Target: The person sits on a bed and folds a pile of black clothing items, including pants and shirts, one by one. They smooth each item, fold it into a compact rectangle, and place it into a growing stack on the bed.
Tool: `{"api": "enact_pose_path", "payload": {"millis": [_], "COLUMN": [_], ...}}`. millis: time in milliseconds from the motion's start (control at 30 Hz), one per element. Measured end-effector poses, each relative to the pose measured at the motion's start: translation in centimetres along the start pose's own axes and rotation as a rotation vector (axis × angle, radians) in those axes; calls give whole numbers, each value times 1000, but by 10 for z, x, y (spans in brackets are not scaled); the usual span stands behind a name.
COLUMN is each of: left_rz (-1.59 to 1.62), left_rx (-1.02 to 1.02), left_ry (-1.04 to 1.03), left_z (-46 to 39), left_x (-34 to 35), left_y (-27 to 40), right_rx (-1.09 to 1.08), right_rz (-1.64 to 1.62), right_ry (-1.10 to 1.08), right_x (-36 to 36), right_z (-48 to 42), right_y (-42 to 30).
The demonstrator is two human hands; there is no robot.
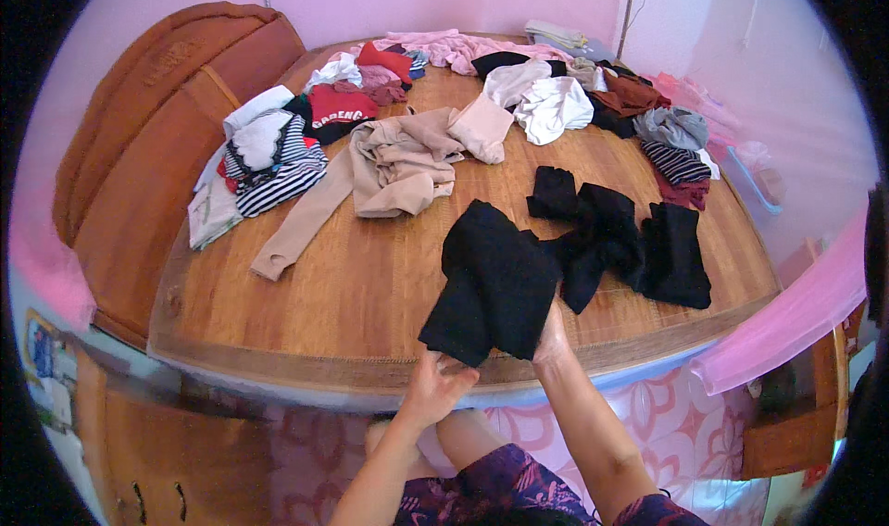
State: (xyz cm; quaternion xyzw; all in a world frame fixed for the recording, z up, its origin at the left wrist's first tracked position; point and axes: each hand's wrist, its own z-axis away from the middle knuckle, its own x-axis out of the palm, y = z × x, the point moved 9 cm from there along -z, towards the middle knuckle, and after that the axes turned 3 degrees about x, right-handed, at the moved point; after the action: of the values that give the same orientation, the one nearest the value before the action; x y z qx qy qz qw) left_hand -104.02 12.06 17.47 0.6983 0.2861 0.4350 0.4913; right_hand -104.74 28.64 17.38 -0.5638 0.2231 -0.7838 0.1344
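Observation:
A pair of black shorts (489,286) is spread over the near edge of the bed mat, between both hands. My left hand (441,383) is at the lower left leg hem, with some fingers hidden beneath the cloth. My right hand (552,338) reaches under the right side of the shorts, its fingers mostly covered. Just right of the shorts lie a crumpled black garment (601,238), a small folded black piece (552,192) and a folded black garment (674,255). A beige long-sleeved garment (399,168) lies farther off to the left.
Striped clothes (281,172) are heaped at left, near a wooden headboard (173,116). Red clothes (344,106), a white cloth (555,109), grey cloth (670,128) and a pink blanket (451,50) lie farther back. Sheer pink netting (785,331) hangs at right.

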Motion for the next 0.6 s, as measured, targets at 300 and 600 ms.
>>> {"api": "enact_pose_path", "payload": {"millis": [300,600], "left_rz": [-345,-519], "left_rx": [161,358], "left_ry": [599,845], "left_z": [-20,70], "left_x": [-103,-171], "left_y": [125,251], "right_rx": [-394,-378], "right_rz": [925,487], "right_ry": [286,81], "right_x": [-36,-6], "right_z": [11,45], "right_y": [-80,-118]}}
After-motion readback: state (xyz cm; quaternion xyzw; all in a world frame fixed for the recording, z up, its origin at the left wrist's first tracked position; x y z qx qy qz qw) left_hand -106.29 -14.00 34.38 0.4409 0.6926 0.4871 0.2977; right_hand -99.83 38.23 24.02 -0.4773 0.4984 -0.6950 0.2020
